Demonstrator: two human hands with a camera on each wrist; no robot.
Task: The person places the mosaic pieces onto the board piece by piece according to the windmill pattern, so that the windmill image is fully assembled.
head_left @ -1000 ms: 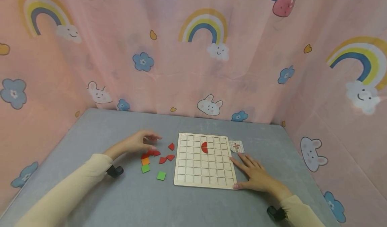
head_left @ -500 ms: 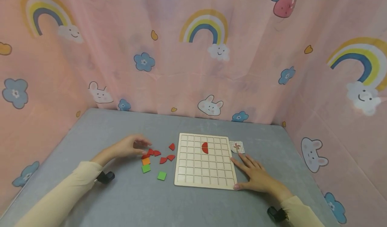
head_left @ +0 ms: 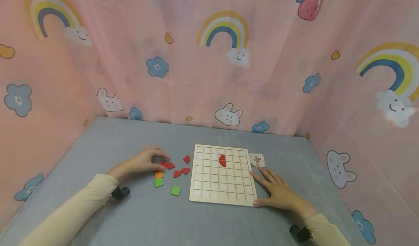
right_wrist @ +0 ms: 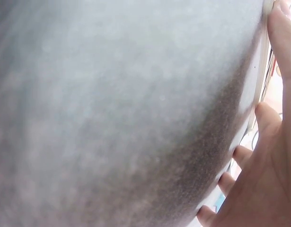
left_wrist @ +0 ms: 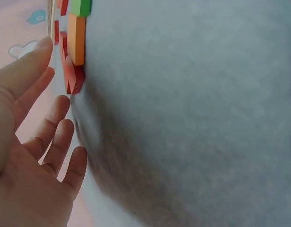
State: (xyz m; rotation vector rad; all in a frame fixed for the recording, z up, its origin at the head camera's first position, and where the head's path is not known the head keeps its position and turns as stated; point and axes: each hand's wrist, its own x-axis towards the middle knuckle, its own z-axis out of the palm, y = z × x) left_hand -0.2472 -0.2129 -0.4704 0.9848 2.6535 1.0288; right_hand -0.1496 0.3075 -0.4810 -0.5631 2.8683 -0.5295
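Note:
My left hand (head_left: 144, 161) hovers at the left end of the loose pieces with relaxed fingers. In the left wrist view nothing sits between thumb and fingers, and red pieces (left_wrist: 74, 78) lie just beyond the fingertips. An orange square (head_left: 158, 175) and a green square (head_left: 158, 182) are beside this hand, which hides part of the red pieces. On the wooden grid board (head_left: 212, 187), two red quarter-circles (head_left: 222, 161) form a half disc. Fingers spread, my right hand (head_left: 278, 192) rests at the board's right edge, thumb near its lower right corner.
Between left hand and board lie red quarter-circles (head_left: 170, 165), including one near the board (head_left: 186, 159), and a second green square (head_left: 175, 190). A small pattern card (head_left: 257, 160) lies against the board's right side. Behind the grey table (head_left: 157, 217) hangs a pink curtain (head_left: 183, 89).
My left hand drew back left and then came partway right again, now covering the leftmost red piece. The right hand and board stay in place; the whole view shifts slightly.

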